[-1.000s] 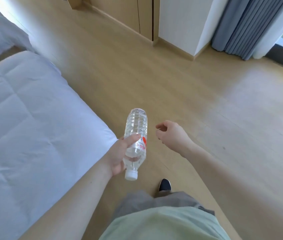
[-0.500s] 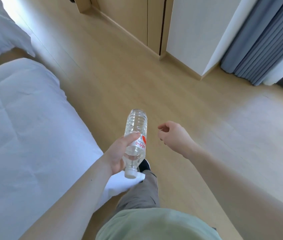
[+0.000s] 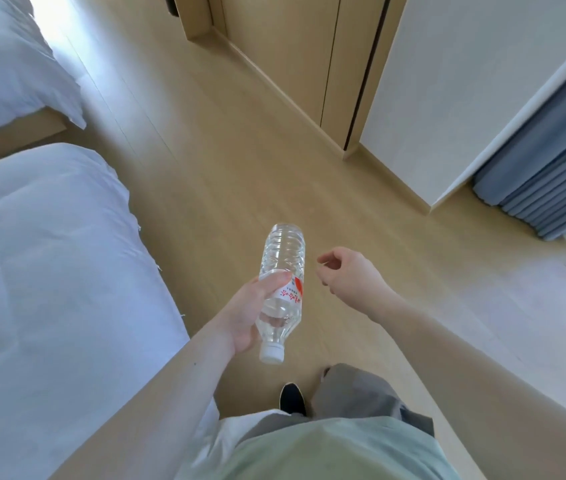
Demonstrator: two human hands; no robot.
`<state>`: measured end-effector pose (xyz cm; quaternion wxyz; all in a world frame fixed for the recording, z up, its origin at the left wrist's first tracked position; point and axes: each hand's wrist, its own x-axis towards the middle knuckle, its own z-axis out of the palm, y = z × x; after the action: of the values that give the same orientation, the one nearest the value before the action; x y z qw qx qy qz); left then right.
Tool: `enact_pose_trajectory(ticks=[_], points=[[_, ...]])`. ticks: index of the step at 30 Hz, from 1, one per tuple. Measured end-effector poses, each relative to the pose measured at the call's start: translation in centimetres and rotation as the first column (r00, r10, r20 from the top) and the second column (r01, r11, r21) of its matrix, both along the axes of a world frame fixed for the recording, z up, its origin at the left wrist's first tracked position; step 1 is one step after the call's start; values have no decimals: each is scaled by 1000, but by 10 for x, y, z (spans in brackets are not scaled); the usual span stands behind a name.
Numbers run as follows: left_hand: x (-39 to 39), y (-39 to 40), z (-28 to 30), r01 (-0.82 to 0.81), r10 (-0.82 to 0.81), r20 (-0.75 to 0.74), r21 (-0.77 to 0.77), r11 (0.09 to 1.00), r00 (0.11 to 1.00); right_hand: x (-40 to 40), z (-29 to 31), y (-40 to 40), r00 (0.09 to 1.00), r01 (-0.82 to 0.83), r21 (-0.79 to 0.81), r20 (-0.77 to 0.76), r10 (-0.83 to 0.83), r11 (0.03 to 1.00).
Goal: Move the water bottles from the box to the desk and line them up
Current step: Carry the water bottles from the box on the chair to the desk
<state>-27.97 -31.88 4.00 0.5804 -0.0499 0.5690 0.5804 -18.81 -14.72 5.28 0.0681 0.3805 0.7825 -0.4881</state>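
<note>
Left hand (image 3: 243, 315) grasps the water bottle (image 3: 283, 282) at mid-body, cap nearest; right hand (image 3: 347, 271), loosely curled, holds nothing; upending it cap-up before reaching the surface seems advisable.

water bottle (image 3: 283, 271) label – red script, perhaps Chinese, too blurred to read

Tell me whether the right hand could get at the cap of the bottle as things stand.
Probably yes. The right hand is free and hangs beside the bottle; the left hand grips the body only, leaving the white cap bare and pointing toward the person.
</note>
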Motion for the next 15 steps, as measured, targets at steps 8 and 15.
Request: enact_pose_trajectory(ticks=[8,15], points=[[-101,62,-2,-116,115,-13,-27,993,993,-121,-9,75,994,-106,-31,-14,106,994],[-198,137,11,-190,183,-78,-89,978,980,-231,-6,157,982,-182,-76,-56,178,980]])
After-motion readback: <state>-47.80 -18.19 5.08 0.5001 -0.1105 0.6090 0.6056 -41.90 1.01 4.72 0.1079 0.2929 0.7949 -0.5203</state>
